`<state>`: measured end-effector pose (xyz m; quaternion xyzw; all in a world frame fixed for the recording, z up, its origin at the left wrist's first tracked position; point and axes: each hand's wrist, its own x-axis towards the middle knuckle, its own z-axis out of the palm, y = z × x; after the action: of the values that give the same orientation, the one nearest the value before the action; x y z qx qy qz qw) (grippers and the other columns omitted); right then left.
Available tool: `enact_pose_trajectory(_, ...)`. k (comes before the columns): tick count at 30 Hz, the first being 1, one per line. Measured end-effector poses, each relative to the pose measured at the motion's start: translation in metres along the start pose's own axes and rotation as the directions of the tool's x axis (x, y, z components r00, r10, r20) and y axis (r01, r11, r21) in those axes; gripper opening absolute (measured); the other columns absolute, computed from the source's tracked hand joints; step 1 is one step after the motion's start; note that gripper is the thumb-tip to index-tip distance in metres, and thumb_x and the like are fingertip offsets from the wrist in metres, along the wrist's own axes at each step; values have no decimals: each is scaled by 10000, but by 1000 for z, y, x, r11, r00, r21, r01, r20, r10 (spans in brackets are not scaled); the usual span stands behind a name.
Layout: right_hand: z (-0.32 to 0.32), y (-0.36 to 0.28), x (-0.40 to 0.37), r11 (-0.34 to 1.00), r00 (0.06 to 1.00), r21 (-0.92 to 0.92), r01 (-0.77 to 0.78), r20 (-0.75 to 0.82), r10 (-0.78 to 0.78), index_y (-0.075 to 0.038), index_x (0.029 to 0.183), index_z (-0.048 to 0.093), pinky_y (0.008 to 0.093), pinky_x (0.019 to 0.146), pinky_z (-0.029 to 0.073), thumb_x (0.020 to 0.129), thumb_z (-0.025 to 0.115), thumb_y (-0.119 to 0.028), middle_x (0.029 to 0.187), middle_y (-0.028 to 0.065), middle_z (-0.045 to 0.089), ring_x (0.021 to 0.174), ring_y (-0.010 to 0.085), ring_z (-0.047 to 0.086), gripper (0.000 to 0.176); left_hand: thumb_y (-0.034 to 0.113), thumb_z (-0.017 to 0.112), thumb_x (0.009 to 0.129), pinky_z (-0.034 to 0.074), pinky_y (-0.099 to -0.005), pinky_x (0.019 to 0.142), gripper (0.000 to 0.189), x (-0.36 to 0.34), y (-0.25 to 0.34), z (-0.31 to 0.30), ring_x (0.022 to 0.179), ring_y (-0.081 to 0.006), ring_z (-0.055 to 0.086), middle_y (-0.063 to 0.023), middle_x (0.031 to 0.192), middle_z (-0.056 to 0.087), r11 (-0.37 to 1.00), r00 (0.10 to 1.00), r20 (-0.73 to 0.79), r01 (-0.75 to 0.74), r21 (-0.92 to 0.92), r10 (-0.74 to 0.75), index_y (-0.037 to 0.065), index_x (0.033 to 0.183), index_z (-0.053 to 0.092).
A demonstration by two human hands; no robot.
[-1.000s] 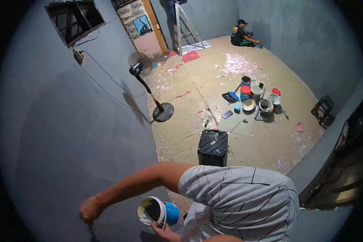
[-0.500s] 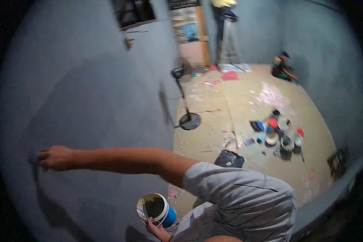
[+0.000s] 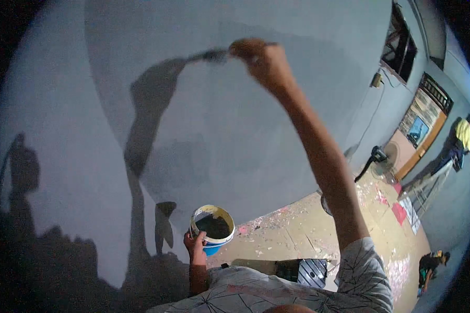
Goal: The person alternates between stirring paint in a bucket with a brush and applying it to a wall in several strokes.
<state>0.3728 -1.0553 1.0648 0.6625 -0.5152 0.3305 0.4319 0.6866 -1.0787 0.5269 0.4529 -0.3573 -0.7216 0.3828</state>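
My right hand [image 3: 263, 60] is raised against the grey wall [image 3: 277, 141], its fingers closed around a paintbrush [image 3: 217, 56]. Dark bristles reach out to the left of the fingers and meet the arm's shadow; motion blurs them somewhat. Low in front of me, my left hand [image 3: 196, 246] grips the side of a small white paint bucket [image 3: 228, 235] with a blue lower part. Dark grey paint [image 3: 214, 225] lies inside it, and its inner wall is smeared. Around the brush, a wide darker patch covers the wall.
A black-and-grey box [image 3: 312, 272] stands on the paint-flecked floor [image 3: 271, 241] below me. To the right is a stand fan [image 3: 377, 154]. One person [image 3: 462, 138] is on a ladder [image 3: 428, 188]; another person [image 3: 431, 268] crouches lower right.
My right hand has moved from low on the left to higher up the wall. The view has turned left, so the room and both people now appear farther right. My left hand still holds the bucket.
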Motion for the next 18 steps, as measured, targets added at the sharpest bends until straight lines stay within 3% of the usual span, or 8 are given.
enact_pose_trajectory(2,-17,-2,31,994,981,-69,87,-167,-98,-80,1055,730,347,775,601,797,712,35,1057,99,734,924,262,725,283,38,774,719,439,-287,499,392,11,-3,-10,690,-170,580,-69,897,601,998,999,23,38,-41,-37,42,1046,559)
enact_pose_trajectory(5,-15,-1,28,997,954,-76,34,-294,-55,-104,1044,701,404,728,584,901,606,-56,1010,91,717,862,334,697,178,11,774,715,426,-277,482,373,9,3,-11,665,-156,577,-60,879,605,1000,1000,8,5,-20,-5,45,1021,564)
enact_pose_trajectory(7,12,14,-11,975,990,-183,128,-30,-136,-92,1087,677,411,746,584,919,603,-78,1032,90,705,894,330,688,183,6,775,716,420,-275,476,369,8,0,-14,657,-151,574,-56,874,605,999,1000,-9,13,-44,-14,44,1018,566)
enact_pose_trajectory(8,33,6,-46,995,999,-84,46,18,-44,-84,1108,661,413,747,580,933,598,-98,1043,106,692,926,323,675,187,1,771,718,414,-278,471,362,6,5,-12,641,-147,567,-52,864,602,1000,1000,10,-1,-24,2,44,1014,567)
enact_pose_trajectory(9,42,-2,-67,979,987,-129,157,62,-150,-92,1132,659,418,746,574,931,612,-122,1041,123,691,923,324,675,209,-5,767,720,408,-281,467,354,3,10,-10,625,-143,561,-48,854,600,1000,999,30,-17,-5,17,44,1009,568)
enact_pose_trajectory(12,39,-38,-94,998,989,54,32,143,-40,-86,1082,680,429,757,569,914,625,-120,1026,123,699,912,326,681,180,-15,758,725,394,-277,465,342,-3,23,-5,600,-136,548,-41,833,589,1000,998,62,-18,2,18,48,1002,568)
enact_pose_trajectory(14,26,-43,-97,961,810,76,-265,558,179,-41,1035,717,387,739,591,886,673,-55,992,112,736,879,284,715,156,-17,756,726,390,-274,466,337,-16,27,-1,588,-134,542,-37,822,584,999,997,61,-34,-34,36,51,997,568)
enact_pose_trajectory(18,13,-16,-36,993,922,-38,-109,369,115,-43,1002,742,382,725,578,895,662,-45,993,139,738,864,285,729,134,52,787,719,428,-257,470,294,-18,30,2,552,-120,535,-10,733,584,996,992,101,-65,-68,72,78,942,597)
